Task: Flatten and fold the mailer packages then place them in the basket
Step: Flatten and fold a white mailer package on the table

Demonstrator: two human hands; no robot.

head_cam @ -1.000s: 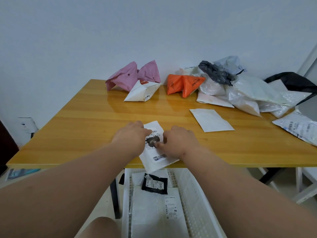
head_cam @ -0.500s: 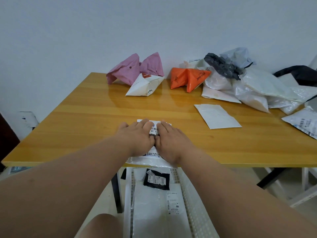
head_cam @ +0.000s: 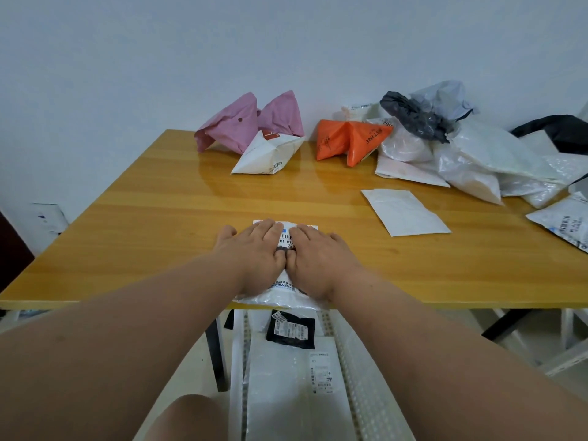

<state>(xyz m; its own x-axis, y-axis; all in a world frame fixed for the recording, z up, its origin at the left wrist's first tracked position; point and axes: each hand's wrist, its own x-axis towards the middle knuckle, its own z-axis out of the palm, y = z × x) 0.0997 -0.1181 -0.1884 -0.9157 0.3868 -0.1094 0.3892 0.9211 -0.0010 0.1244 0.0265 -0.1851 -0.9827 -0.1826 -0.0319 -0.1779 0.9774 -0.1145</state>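
Two flat packages lie in the white perforated basket below. Left hand and right hand, side by side, fingers straight, press a crinkly white mailer overhanging the glossy wooden table edge. Bare wood beyond; puffy mailers far right.

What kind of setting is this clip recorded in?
Probably a plain room at home or a small office: a wooden table against a bare white wall, heaped with used mailer packages, and a white basket below.

Glossy wood, crinkled plastic, perforated basket

The surface is varnished yellow wood, shiny enough to mirror the far bags. The white mailer under the hands is wrinkled glossy plastic with a paper label; the pink bag looks matt; the near basket is perforated white plastic.
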